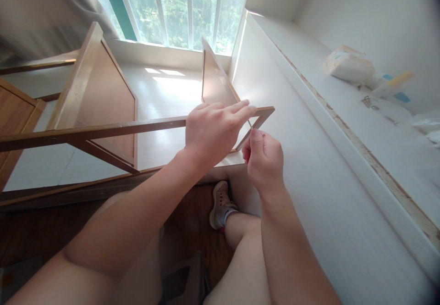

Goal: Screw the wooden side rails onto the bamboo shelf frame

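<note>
My left hand (pixel 216 126) lies over a long brown wooden rail (pixel 158 125) near its right end, gripping it. Its index finger reaches along the wood; the thumb is hidden. Close beside it, my right hand (pixel 265 158) is closed in a pinch, thumb uppermost. A thin rod (pixel 250 124) shows between the right thumb and the frame; its full shape is hidden by the fingers. The rail belongs to a wooden frame with upright panels, one panel (pixel 108 94) at the left and another panel (pixel 218 78) behind my left hand.
A white ledge (pixel 330 94) with a chipped edge runs along the right, holding a white package (pixel 349 64), small metal hardware (pixel 369 102) and plastic bags. A barred window (pixel 182 11) stands ahead, with a curtain (pixel 44 11) at left. My shoe (pixel 220 204) rests on the dark floor below.
</note>
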Tool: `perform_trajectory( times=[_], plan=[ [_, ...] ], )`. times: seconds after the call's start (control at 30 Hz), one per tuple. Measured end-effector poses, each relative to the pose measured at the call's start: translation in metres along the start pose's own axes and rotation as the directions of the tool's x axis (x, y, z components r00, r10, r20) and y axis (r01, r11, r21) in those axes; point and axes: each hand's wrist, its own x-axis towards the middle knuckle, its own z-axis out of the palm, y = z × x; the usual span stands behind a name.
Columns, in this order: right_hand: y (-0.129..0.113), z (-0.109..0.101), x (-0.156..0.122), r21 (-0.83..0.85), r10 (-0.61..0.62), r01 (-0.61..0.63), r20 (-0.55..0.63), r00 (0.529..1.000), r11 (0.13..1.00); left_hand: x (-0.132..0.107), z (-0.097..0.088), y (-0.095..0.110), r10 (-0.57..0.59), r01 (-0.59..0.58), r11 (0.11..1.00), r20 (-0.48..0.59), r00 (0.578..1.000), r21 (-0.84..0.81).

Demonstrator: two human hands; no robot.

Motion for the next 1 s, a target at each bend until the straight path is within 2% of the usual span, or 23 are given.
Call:
perform_trajectory(
  times=[0.1, 0.37, 0.83, 1.0],
  plan=[
    [0.0002, 0.0011, 0.0006, -0.021, -0.009, 0.009, -0.001, 1.0, 1.0, 0.0015, -0.0004, 0.0024, -0.047, 0.047, 0.999, 0.002, 0.999, 0.019],
    [0.0028, 0.0019, 0.0008, -0.066, -0.052, 0.056, 0.061, 0.997, 0.996, 0.001, -0.002, 0.0018, -0.023, 0.024, 0.999, 0.042, 0.999, -0.027],
    [-0.0039, 0.0018, -0.0024, -0.056, -0.043, 0.043, -0.004, 0.999, 0.998, 0.0002, -0.0023, 0.0024, -0.021, 0.022, 0.999, 0.044, 0.999, -0.035],
    [-0.0013, 0.0026, -0.0008, -0.078, -0.059, 0.061, 0.024, 0.998, 0.995, 0.0007, -0.0031, 0.0023, -0.026, 0.03, 0.998, 0.061, 0.998, -0.056]
  ],
)
